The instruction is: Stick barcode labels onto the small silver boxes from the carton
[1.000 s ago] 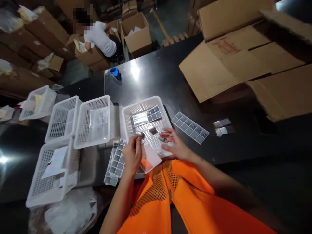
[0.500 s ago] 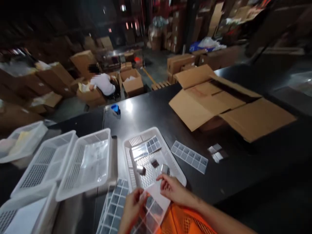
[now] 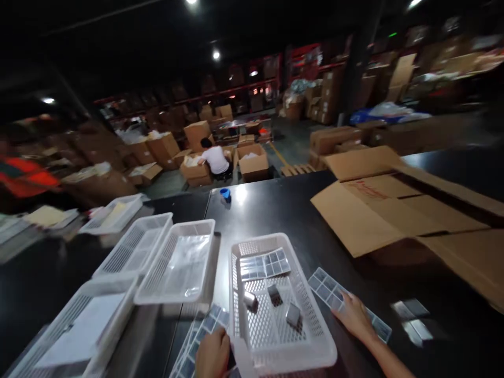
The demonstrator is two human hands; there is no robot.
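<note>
Thin, glossy label sheet (image 3: 348, 302) is lying flat right of the white basket (image 3: 275, 310), likely light, floppy, best lifted by an edge; right hand (image 3: 354, 317) is resting open-fingered on it, left hand (image 3: 212, 354) curled at the basket's near corner, grip unclear.

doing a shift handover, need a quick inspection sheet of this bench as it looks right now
surface: dark glossy table, glare spots.
job's things: white perforated basket holds a label sheet and three small foil packets; label strip beside it on the right.
clutter: more white baskets at left, flattened cardboard box, blue cup, loose foil pieces.
hands: left hand at the basket's near left corner; right hand flat on the label strip.
cables: nothing seen.
surroundings: dim warehouse, stacked boxes, a person among them.
</note>
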